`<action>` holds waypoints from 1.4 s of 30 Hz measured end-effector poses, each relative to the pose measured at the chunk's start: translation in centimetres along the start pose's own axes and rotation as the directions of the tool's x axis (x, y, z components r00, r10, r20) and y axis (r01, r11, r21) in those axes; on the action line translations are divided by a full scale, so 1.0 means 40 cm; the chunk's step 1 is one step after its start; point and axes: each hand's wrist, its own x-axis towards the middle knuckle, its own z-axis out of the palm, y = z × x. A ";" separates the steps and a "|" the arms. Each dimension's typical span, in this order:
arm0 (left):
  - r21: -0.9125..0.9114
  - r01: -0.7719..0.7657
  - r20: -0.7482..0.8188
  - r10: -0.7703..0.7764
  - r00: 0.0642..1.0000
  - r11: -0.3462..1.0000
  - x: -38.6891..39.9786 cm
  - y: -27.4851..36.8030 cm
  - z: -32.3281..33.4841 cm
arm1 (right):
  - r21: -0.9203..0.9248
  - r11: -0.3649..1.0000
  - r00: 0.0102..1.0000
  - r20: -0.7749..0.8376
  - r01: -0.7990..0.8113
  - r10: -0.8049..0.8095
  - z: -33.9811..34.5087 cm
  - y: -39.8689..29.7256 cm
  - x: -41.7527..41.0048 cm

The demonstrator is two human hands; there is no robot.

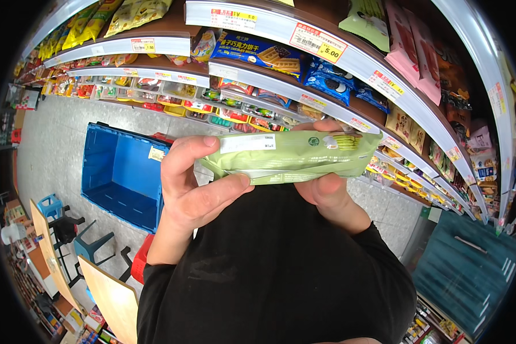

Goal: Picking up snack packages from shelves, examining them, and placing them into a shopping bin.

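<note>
Between both hands I hold a long light-green snack packet (284, 157) level in front of my chest. My left hand (189, 185) pinches its left end, thumb along the lower edge and a finger above. My right hand (327, 189) grips toward its right end, with fingertips showing at the upper edge and the thumb below; part of that hand is hidden behind the packet. A white printed strip (247, 143) and small writing mark the near face of the wrapper, and a picture of green sticks sits near its right end.
Tiered shop shelves (339, 47) with price labels curve across the top and right, carrying blue biscuit packs (258, 53) and pink packets (413, 47). A blue plastic crate (124, 172) stands on the tiled floor at left. Wooden tabletops (109, 296) and a stool (93, 243) are lower left.
</note>
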 end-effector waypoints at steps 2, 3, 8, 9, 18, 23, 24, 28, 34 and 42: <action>0.016 -0.009 0.000 0.009 1.000 1.000 -0.001 -0.002 0.002 | -0.002 1.000 1.000 -0.025 -0.011 0.011 0.002 -0.001 -0.001; 0.017 -0.010 0.001 0.010 1.000 1.000 0.003 -0.002 0.003 | -0.002 1.000 1.000 -0.025 -0.009 0.009 0.001 -0.002 0.000; 0.017 -0.018 -0.044 0.019 0.999 1.000 0.018 -0.002 0.009 | 0.030 0.999 0.999 -0.035 -0.021 0.022 0.002 -0.001 -0.005; 0.016 -0.020 -0.043 0.020 0.999 1.000 0.018 -0.003 0.010 | 0.030 0.999 0.999 -0.035 -0.019 0.020 0.002 0.000 -0.006; -0.030 0.238 0.124 -0.233 0.965 0.971 0.039 0.021 0.005 | -0.255 0.967 0.998 -0.059 -0.009 -0.006 -0.030 0.008 -0.031; -0.074 0.340 0.158 -0.326 0.932 0.937 0.044 0.032 0.021 | -0.308 0.951 0.998 0.059 0.041 -0.024 -0.018 0.001 -0.013; -0.121 0.385 0.141 -0.369 0.919 0.915 0.040 0.032 0.024 | -0.309 0.950 0.998 0.057 0.042 -0.025 -0.017 0.003 -0.014; -0.114 0.367 0.137 -0.351 0.926 0.923 0.029 0.026 0.025 | -0.342 0.940 1.000 -0.021 -0.013 0.006 -0.026 0.011 -0.029; -0.088 0.354 0.125 -0.342 0.931 0.931 0.034 0.020 0.023 | -0.248 0.962 0.989 -0.120 -0.117 0.089 -0.002 0.002 -0.022; -0.094 0.375 0.117 -0.364 0.924 0.922 0.037 0.015 0.023 | -0.189 0.975 0.985 -0.145 -0.119 0.092 -0.030 0.027 -0.018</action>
